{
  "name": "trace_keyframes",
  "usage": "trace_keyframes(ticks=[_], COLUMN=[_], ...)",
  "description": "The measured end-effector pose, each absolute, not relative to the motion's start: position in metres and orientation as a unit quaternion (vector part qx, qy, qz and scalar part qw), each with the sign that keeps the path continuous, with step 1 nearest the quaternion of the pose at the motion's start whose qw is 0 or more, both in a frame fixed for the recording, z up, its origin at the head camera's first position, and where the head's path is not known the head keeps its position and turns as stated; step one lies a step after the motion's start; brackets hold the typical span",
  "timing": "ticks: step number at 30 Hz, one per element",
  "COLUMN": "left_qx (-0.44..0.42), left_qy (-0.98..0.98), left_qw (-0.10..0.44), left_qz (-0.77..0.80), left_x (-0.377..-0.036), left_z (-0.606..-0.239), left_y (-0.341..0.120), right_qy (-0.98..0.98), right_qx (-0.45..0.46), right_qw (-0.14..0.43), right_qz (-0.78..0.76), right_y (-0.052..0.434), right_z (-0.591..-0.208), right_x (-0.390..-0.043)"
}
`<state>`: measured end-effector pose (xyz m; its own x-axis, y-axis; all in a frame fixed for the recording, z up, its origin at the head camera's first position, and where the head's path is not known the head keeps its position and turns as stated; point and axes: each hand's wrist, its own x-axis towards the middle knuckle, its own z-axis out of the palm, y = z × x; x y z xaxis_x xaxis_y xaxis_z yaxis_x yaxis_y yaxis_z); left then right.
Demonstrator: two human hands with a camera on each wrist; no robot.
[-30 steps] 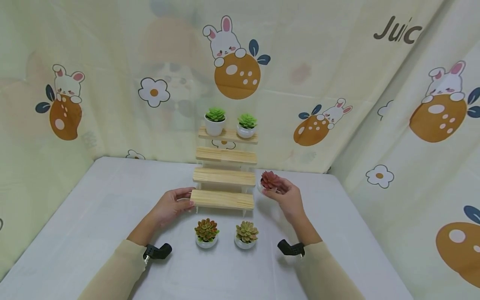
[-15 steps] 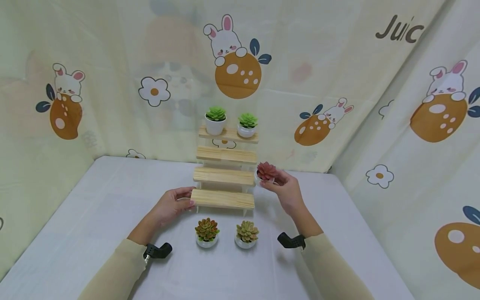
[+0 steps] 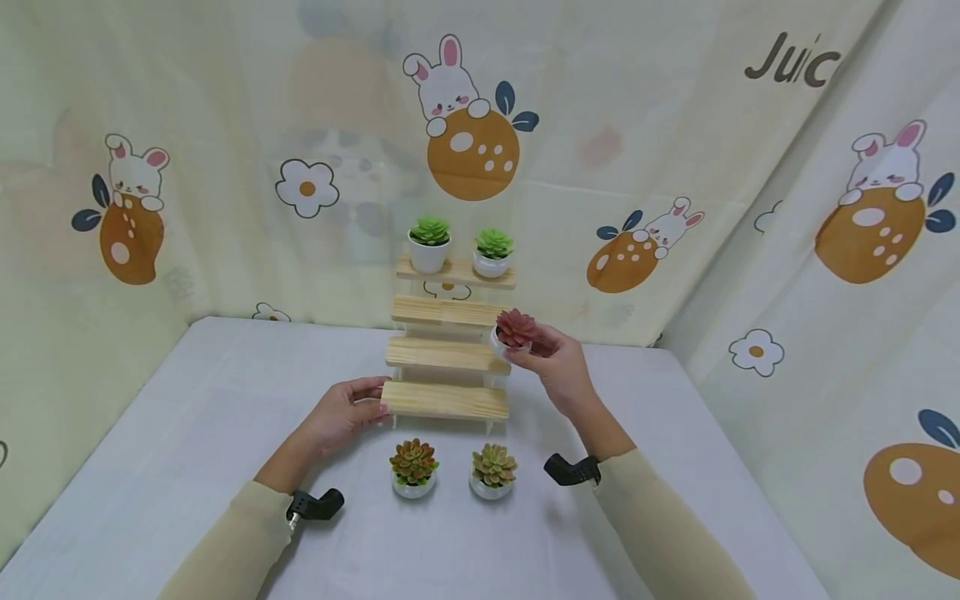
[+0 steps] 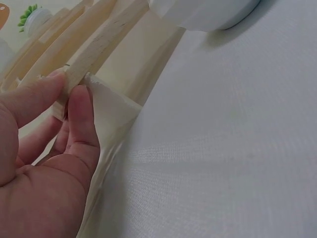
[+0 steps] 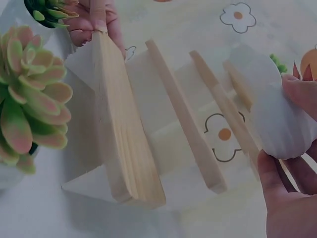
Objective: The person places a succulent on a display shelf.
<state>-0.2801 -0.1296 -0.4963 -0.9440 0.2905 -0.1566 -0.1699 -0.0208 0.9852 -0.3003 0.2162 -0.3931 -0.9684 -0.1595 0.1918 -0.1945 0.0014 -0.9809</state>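
A wooden tiered display stand [image 3: 447, 355] rises in steps at the middle of the table. My left hand [image 3: 345, 417] pinches the left end of its lowest plank [image 4: 116, 34] between thumb and fingers. My right hand [image 3: 558, 367] grips the white pot of a red succulent [image 3: 516, 328] in the air, beside the right ends of the two middle planks. In the right wrist view the white pot [image 5: 282, 119] sits between thumb and fingers, and its leaves are mostly hidden. Two green succulents, one in a taller pot [image 3: 429, 242] and one in a round pot [image 3: 492, 252], stand on the top plank.
In front of the stand, a reddish-green succulent [image 3: 413, 467] and a pale green succulent [image 3: 492, 471] stand in white pots on the white tablecloth [image 3: 187, 442]. A printed curtain [image 3: 225, 100] hangs right behind the stand and along both sides.
My right hand has carried the red succulent left and upward, from beside the stand to the ends of its middle planks. The left hand keeps its place on the lowest plank.
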Motion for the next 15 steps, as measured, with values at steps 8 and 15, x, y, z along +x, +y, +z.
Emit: trace_keyframes(ticks=[8, 15], left_qx=[0.050, 0.055], left_qy=[0.683, 0.683], left_qw=[0.160, 0.165], left_qz=[0.711, 0.709], left_x=[-0.279, -0.279], left_z=[-0.495, -0.495], left_y=[-0.129, -0.130], right_qy=[-0.718, -0.715], right_qx=[0.117, 0.118], right_qw=[0.011, -0.006], right_qz=[0.686, 0.689], right_y=[0.202, 0.189], right_z=[-0.384, -0.375], right_x=[-0.307, -0.311])
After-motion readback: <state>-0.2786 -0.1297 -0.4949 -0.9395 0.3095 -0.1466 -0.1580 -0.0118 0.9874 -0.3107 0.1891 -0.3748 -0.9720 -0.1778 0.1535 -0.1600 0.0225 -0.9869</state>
